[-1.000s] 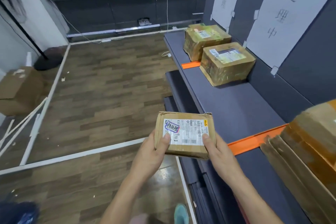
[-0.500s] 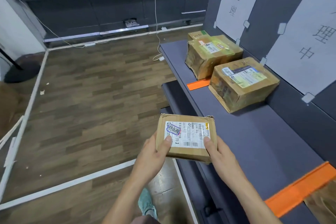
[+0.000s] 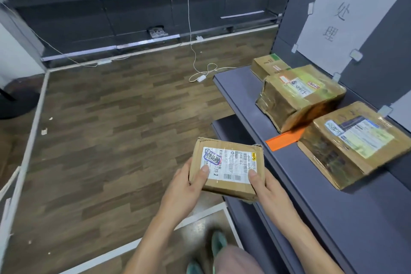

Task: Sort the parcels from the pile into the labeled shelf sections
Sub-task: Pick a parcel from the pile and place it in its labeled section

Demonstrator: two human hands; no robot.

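**Parcel in both hands at the shelf front, not yet shelved**

Far left: a white floor strip (image 3: pixel 33 140) runs along the edge of the wood-plank floor (image 3: pixel 111 129). Dark empty shelving (image 3: pixel 155 6) lines the back wall. A white cable (image 3: pixel 193 51) hangs down in front of it and ends in loops on the floor beside a small white plug block (image 3: pixel 201 78).

Centre, low: the person's left hand (image 3: pixel 184 187) grips the left near corner of a small cardboard parcel (image 3: pixel 226 167). The thumb lies on top, on the lower left of the shipping label (image 3: pixel 229 165); the fingers are curled beneath, out of sight. The right hand (image 3: pixel 269 191) grips the right near corner the same way, thumb on the label's lower right. The parcel is held roughly level, label up, in the air just in front of the grey shelf (image 3: pixel 311 196), touching no shelf surface. A blue stamp sits at the label's left end. Below, a teal shoe (image 3: pixel 219 242) shows on the floor.

Right: three parcels rest on the shelf top.
- A small flat box (image 3: pixel 266 65) at the far end.
- A tape-wrapped parcel (image 3: pixel 298 95) just beside it.
- A larger labelled parcel (image 3: pixel 355 144) nearest the person.

An orange divider strip (image 3: pixel 282 140) crosses the shelf between the last two. On the back panel above the two far parcels, a white paper sign (image 3: pixel 347 13) bears handwritten characters.
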